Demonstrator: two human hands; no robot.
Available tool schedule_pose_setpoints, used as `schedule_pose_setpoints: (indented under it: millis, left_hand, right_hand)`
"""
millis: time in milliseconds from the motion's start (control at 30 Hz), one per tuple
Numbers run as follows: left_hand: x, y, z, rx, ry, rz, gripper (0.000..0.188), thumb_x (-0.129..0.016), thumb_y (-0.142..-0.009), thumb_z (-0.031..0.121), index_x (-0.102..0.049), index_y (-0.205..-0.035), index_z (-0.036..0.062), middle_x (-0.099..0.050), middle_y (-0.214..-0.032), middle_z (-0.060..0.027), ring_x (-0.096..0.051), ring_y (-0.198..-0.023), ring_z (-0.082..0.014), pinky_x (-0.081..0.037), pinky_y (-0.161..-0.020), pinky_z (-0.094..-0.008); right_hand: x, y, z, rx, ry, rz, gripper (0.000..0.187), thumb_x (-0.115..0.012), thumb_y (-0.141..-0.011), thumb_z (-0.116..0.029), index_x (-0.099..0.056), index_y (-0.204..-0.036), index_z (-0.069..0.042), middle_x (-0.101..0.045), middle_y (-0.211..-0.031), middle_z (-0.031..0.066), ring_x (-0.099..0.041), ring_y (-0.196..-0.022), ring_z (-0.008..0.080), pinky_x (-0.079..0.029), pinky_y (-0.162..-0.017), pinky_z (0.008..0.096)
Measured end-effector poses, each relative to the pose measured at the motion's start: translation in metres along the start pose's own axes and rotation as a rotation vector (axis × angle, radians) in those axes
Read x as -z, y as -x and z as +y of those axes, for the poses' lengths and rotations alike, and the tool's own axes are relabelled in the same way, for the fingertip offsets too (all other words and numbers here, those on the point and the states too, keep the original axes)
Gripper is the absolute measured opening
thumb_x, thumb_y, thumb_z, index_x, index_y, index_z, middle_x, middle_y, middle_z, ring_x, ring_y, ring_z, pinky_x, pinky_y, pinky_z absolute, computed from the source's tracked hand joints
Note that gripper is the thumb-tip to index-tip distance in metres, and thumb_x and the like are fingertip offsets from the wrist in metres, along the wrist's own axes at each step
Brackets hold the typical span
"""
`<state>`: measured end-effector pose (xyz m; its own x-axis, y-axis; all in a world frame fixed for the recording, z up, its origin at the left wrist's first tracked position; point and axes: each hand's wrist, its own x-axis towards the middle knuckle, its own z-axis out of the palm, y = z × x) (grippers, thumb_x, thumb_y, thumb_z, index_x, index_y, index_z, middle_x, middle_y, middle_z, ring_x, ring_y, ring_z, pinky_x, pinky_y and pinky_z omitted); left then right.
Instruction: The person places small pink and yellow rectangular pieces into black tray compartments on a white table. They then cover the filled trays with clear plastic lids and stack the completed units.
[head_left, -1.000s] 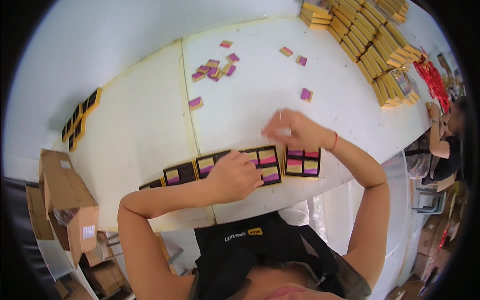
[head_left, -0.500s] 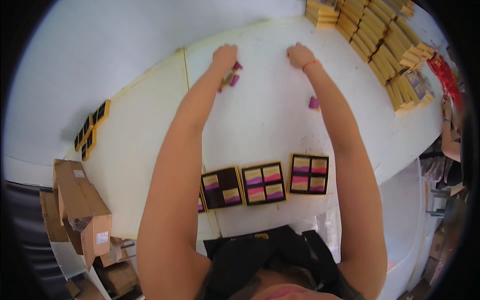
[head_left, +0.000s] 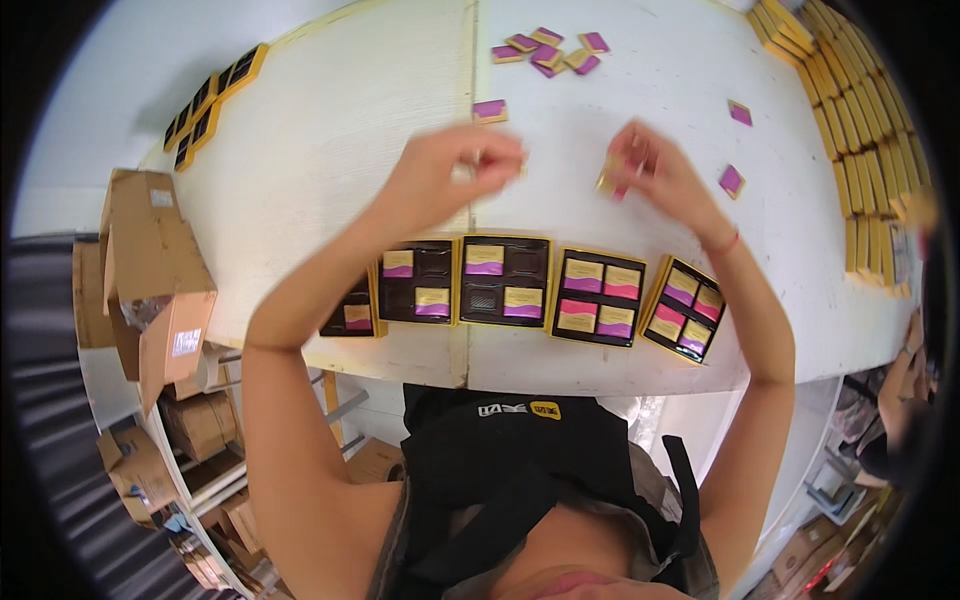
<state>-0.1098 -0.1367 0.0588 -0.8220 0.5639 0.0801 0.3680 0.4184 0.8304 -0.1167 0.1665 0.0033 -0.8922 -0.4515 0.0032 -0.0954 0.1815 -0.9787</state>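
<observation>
My left hand hovers over the row of boxes, thumb and fingers pinched. A small pale bit shows at its fingertips, too blurred to name. My right hand is closed on a small pink-and-gold square packet above the table. Below, a gold-edged black box holds two purple-and-gold packets in opposite corners, its other two compartments bare. The box to its left has the same arrangement. The box to its right and the tilted far-right box hold pink and purple packets in all compartments.
Loose purple-and-gold packets lie at the far side, with single ones at the right. Stacked yellow boxes line the right edge. Black-and-gold boxes stand far left. Cardboard cartons are beside the table; another person's arm shows at right.
Both hands have come back from the far part of the table toward the row of boxes. A pink-and-gold packet now shows in my right hand. The view has shifted.
</observation>
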Motion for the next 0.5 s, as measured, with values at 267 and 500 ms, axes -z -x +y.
schedule_pose_setpoints:
  millis: [267, 500]
  left_hand:
    - [-0.047, 0.121, 0.011, -0.004, -0.128, 0.293, 0.037, -0.081, -0.074, 0.003, -0.071, -0.110, 0.0053, -0.062, -0.112, -0.0083, -0.062, -0.100, -0.0183, -0.053, -0.084, -0.0296]
    - [-0.075, 0.130, 0.001, -0.086, -0.396, 0.380, 0.042, -0.086, -0.067, 0.024, -0.065, -0.099, 0.0075, -0.061, -0.106, -0.0067, -0.057, -0.095, -0.0276, -0.049, -0.080, -0.0378]
  right_hand:
    - [-0.101, 0.033, -0.042, 0.063, 0.078, -0.134, 0.009, -0.062, -0.089, 0.000, -0.057, -0.098, 0.000, -0.061, -0.074, 0.0041, -0.057, -0.067, 0.0081, -0.047, -0.061, 0.0244]
    - [-0.112, 0.038, -0.052, -0.003, 0.215, 0.004, 0.010, -0.063, -0.088, 0.001, -0.054, -0.091, 0.002, -0.065, -0.081, 0.0088, -0.063, -0.074, 0.0123, -0.051, -0.065, 0.0270]
